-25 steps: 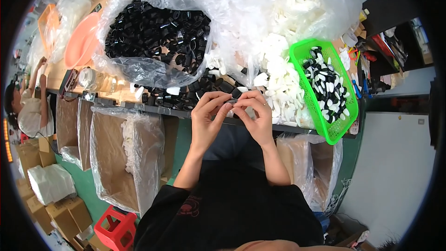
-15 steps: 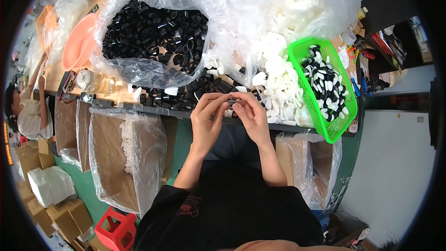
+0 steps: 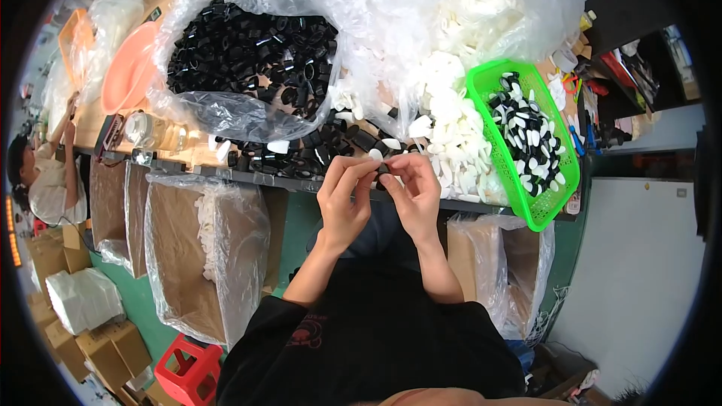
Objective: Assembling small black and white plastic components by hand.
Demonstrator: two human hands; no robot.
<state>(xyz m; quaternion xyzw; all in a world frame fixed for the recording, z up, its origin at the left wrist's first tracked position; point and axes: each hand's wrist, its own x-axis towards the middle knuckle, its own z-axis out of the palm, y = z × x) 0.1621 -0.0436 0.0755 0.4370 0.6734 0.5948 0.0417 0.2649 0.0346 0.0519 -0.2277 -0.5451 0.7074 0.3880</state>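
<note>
black piece (image 3: 383,173) midway between left hand (image 3: 343,203) and right hand (image 3: 418,199), neither nearer | both hands' fingers curled nearly closed, pinching it | by tabletop (image 3: 199,154) front edge | long axis mostly covered, can't tell

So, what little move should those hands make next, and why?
Perhaps steady the small black piece with the left hand and adjust it with the right hand: both hands meet around it, and a white piece shows right by the fingertips, though whether the pieces are joined is unclear.
</note>
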